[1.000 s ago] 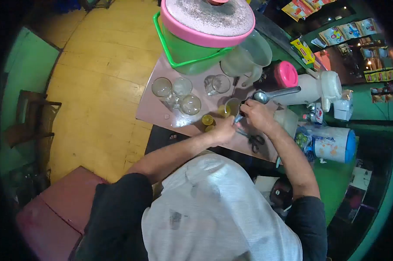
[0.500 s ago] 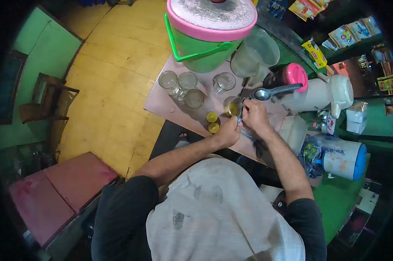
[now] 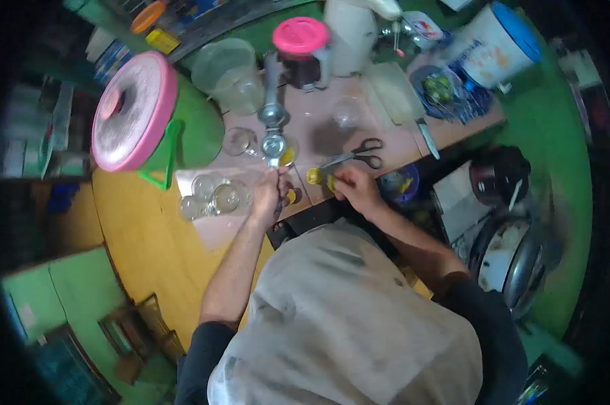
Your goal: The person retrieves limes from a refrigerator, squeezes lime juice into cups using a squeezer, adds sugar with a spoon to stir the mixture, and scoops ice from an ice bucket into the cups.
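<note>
My left hand (image 3: 270,192) is closed round the lower handle of a metal citrus squeezer (image 3: 273,144), which lies hinged apart with its other arm stretching away. Beneath and beside the squeezer cup stands a glass mug (image 3: 289,155) with yellow liquid, partly hidden. A cut lime half (image 3: 292,196) sits just right of my left hand. My right hand (image 3: 359,191) pinches a greenish-yellow lime piece (image 3: 331,183) over the table edge. Left of it lies a squashed lime half (image 3: 314,176). Black-handled scissors (image 3: 367,154) rest beyond my right hand.
Empty glass mugs (image 3: 226,198) stand at left, below a green bucket with a pink lid (image 3: 140,111). A plastic pitcher (image 3: 227,74), a pink-lidded jar (image 3: 301,50) and a knife (image 3: 428,138) are farther back. A bag of limes (image 3: 440,89) lies at right.
The view has swung to the right. My right hand has left the squeezer and now pinches a lime piece. A squashed lime half now shows on the table.
</note>
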A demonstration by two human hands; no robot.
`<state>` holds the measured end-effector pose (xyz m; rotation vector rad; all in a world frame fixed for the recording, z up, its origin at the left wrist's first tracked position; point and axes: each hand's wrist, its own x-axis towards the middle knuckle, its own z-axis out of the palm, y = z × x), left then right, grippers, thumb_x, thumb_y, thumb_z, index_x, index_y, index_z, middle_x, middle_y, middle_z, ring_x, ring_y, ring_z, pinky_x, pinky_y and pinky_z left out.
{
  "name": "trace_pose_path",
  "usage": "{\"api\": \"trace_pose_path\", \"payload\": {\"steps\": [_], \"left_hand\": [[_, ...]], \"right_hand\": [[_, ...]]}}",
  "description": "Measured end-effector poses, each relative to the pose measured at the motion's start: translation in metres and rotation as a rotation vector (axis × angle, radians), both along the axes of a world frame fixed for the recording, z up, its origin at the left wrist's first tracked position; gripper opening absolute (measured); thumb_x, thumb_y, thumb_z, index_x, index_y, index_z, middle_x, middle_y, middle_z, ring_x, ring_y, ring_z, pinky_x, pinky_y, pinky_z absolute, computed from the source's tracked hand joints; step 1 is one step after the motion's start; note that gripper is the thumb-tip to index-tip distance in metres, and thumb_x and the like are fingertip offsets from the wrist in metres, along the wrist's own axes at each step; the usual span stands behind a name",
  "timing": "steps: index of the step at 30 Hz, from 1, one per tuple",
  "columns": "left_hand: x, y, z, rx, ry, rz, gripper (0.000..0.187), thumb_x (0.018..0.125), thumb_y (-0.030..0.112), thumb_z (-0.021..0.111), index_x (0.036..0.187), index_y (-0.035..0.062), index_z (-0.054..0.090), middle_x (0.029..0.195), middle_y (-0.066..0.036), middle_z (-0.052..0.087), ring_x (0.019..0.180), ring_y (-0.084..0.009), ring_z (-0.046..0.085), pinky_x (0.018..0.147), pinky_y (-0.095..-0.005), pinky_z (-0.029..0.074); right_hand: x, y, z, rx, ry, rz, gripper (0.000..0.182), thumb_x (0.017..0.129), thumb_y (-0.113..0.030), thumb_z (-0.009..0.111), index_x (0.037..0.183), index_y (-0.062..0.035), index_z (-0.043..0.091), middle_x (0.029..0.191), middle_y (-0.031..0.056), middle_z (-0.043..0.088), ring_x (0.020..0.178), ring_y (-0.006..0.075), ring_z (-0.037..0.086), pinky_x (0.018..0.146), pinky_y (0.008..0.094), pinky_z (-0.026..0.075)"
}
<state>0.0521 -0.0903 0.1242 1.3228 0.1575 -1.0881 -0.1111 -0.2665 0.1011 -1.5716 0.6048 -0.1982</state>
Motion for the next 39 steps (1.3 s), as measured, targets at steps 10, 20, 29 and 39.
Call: {"api": "trace_pose_path", "payload": {"steps": [10,20,29,39], "left_hand": [[0.029,0.014,-0.015,-0.093,0.255,-0.061,0.034,0.105,0.04,0.035,0.11,0.0124,0.055,0.066,0.003,0.043,0.052,-0.0083,0.038,0.042,-0.0238,0.03],[0.044,0.014,-0.003,-0.078,0.301,-0.069,0.032,0.105,0.041,0.036,0.112,0.016,0.055,0.069,0.004,0.043,0.052,-0.0082,0.039,0.039,-0.0235,0.029],[0.038,0.012,-0.005,0.031,0.09,-0.162,0.032,0.105,0.036,0.033,0.114,0.0148,0.056,0.067,0.004,0.044,0.055,-0.0087,0.041,0.041,-0.0255,0.031],[0.028,0.023,-0.006,-0.092,-0.054,-0.217,0.041,0.106,0.038,0.029,0.107,0.0067,0.056,0.059,-0.002,0.047,0.046,-0.0131,0.041,0.042,-0.0288,0.036]], "right_hand": [[-0.189,-0.062,-0.154,0.398,0.1,-0.803,0.007,0.089,-0.009,0.066,0.094,-0.0086,0.061,0.078,0.0024,0.061,0.06,0.0121,0.059,0.055,0.0264,0.051],[0.026,0.059,-0.049,-0.786,0.106,0.371,0.022,0.085,-0.012,0.059,0.105,-0.0063,0.065,0.099,0.0173,0.065,0.093,0.0353,0.064,0.076,0.0462,0.052],[0.065,0.046,-0.049,-1.044,0.344,0.327,0.029,0.086,-0.009,0.054,0.112,0.0024,0.06,0.133,0.0208,0.044,0.124,0.0391,0.043,0.1,0.0475,0.041],[0.066,0.005,-0.013,-0.847,-0.05,0.205,0.039,0.07,-0.003,0.073,0.106,-0.0001,0.058,0.106,0.0195,0.055,0.095,0.0361,0.058,0.085,0.0421,0.049]]}}
